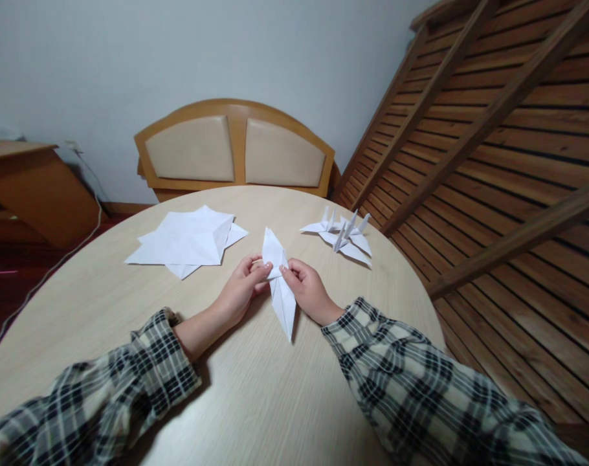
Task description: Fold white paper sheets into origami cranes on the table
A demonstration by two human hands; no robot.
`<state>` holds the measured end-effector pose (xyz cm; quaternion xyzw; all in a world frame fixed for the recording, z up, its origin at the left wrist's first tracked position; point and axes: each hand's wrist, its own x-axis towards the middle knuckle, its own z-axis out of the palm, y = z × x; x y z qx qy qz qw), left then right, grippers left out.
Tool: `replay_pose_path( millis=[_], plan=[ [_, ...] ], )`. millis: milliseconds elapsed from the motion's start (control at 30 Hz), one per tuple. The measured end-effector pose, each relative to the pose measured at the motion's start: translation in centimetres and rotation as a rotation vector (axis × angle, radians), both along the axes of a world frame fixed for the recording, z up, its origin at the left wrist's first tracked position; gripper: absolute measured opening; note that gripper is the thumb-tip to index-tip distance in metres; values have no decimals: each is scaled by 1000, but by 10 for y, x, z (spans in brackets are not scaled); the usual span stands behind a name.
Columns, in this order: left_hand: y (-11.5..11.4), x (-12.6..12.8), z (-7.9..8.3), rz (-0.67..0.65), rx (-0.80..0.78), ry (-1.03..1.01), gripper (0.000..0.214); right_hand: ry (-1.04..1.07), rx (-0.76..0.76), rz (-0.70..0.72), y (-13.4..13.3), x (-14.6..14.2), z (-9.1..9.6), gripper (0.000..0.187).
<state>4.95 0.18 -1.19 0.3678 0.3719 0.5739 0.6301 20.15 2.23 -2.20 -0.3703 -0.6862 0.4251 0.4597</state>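
Folded white paper (283, 307) was held between both hands in the head view, at the middle of the scene, over the round table (255, 401); whether its lower tip touched the tabletop could not be told. Long and narrow, it ran from a point just before twelve o'clock to another just before six.

Taking directions from that paper, the left hand (239, 291) was at nine o'clock, its grip pinching one edge with the thumb on top. At three o'clock was the right hand (311, 291), its grip pinching the opposite edge, thumb also on top and just beside the other thumb. Both forearms wore plaid sleeves (144, 369).

Flat white sheets (188, 239) lay overlapping on the table at ten o'clock, well apart from the hands. Folded paper cranes (355, 243) were clustered at two o'clock. Beyond the table, a padded wooden panel (241, 149) stood at eleven.
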Motion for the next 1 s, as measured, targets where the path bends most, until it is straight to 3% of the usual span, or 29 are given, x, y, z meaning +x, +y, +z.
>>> replay_pose_path(
  millis=[167,400,633,833,1000],
  plan=[
    [0,0,0,50,4,-29,39,41,25,22,-1,0,1,29],
    [-2,0,1,-30,75,43,20,136,-13,56,-4,-3,3,23],
    [-2,0,0,-46,53,47,21,159,-22,90,-5,-3,3,26],
    [-2,-1,2,-43,-6,43,22,28,117,62,-4,0,5,23],
    [-3,-2,6,61,-33,92,25,-21,252,15,-2,0,3,20]
  ],
)
